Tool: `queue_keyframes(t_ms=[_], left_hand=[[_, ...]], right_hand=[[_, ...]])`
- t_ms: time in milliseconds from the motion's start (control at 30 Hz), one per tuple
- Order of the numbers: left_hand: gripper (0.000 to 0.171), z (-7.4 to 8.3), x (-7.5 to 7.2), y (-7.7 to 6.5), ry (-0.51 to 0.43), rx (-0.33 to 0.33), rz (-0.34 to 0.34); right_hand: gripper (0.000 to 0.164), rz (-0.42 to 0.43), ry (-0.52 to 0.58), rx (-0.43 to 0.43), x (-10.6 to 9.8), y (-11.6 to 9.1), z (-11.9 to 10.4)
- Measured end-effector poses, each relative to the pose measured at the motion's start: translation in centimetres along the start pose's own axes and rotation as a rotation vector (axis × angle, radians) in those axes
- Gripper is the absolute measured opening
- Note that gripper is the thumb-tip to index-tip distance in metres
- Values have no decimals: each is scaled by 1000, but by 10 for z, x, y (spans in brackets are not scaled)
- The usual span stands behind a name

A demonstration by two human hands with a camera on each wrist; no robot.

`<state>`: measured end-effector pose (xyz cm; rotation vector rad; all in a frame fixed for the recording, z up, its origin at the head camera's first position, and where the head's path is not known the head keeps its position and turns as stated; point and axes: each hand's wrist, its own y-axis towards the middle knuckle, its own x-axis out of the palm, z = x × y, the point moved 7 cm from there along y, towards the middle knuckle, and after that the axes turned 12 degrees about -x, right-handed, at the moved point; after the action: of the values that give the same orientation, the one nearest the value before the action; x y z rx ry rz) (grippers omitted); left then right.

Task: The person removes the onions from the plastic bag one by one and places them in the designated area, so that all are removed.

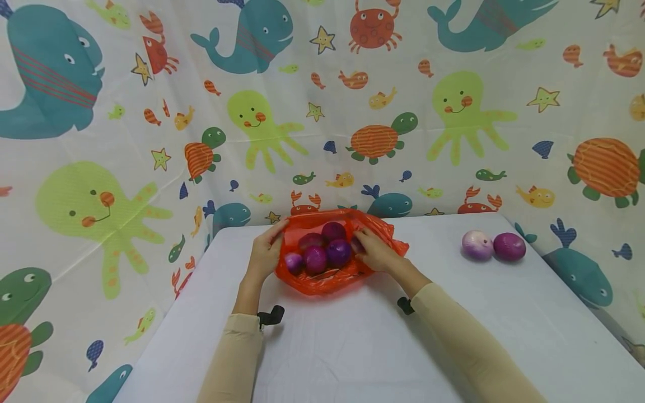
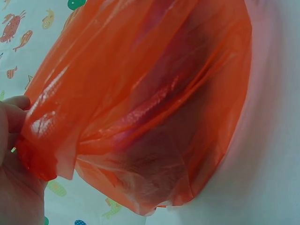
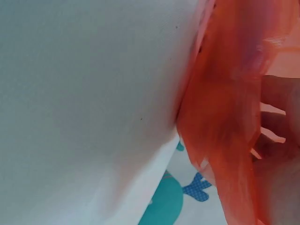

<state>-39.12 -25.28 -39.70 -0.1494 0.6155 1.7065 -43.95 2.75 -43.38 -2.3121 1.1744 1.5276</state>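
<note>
A red plastic bag (image 1: 322, 286) lies with its mouth spread on the table, several purple onions (image 1: 316, 259) inside it. My left hand (image 1: 265, 252) grips the bag's left rim; in the left wrist view the thumb and fingers (image 2: 16, 110) pinch the gathered film. At the bag's right side, my right hand (image 1: 375, 250) reaches in over the rim, its fingers curled around a purple onion (image 1: 357, 245) that is partly hidden. The right wrist view shows those fingers (image 3: 276, 93) bent behind the film, with the onion out of sight there.
Two more onions, a paler one (image 1: 476, 246) and a dark purple one (image 1: 509, 247), sit side by side on the right of the white table (image 1: 342, 347). A curtain (image 1: 312, 157) printed with sea animals hangs behind and at the left.
</note>
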Motion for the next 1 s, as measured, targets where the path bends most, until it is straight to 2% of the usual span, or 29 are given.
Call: queue_keyframes(t_ms=[133, 400, 567, 833, 1000], left_hand=[[43, 1, -1, -1, -7, 3, 7], [40, 2, -1, -1, -25, 11, 13], [41, 2, 0, 0, -15, -8, 10], [41, 40, -4, -18, -12, 1, 2], [40, 40, -4, -18, -24, 5, 9]], right_hand=[[56, -11, -50, 12, 0, -1, 2], [61, -8, -91, 22, 0, -3, 5], [65, -14, -109, 31, 0, -4, 5], [71, -31, -58, 83, 2, -6, 7], [66, -15, -51, 81, -2, -10, 2]])
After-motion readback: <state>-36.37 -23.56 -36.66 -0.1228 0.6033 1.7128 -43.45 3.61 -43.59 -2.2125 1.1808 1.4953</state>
